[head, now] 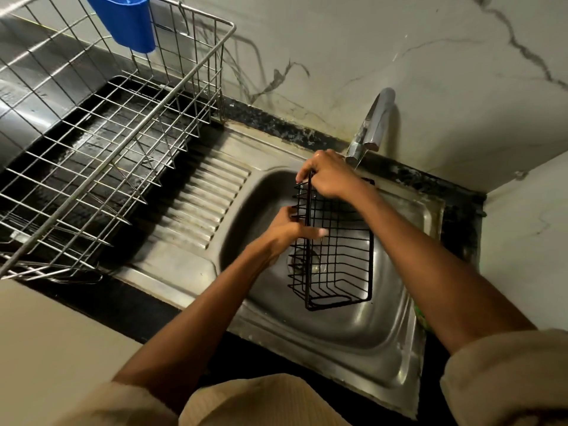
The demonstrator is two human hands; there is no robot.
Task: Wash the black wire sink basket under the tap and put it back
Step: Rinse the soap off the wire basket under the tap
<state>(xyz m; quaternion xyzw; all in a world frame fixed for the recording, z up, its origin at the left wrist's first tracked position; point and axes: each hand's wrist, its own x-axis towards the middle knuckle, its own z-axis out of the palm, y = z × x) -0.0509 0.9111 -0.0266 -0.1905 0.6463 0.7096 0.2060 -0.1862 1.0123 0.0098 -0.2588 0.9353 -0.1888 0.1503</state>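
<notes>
basket: black wire sink basket (335,241) held over the steel sink (344,342), below the tap (370,127)
right hand (330,176): grips the far rim
left hand (287,230): holds the left side
rack: wire dish rack (101,142) on the left, blue cup (126,20) on its rim

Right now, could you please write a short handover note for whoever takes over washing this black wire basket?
Right hand grips the far top rim of the black wire basket; left hand holds its left side rail.
The basket is held over the steel sink, just below the tap.
Whether water is running cannot be told.
Done: basket brought to the tap.
Left: finish the rinse and put the basket back.
</notes>
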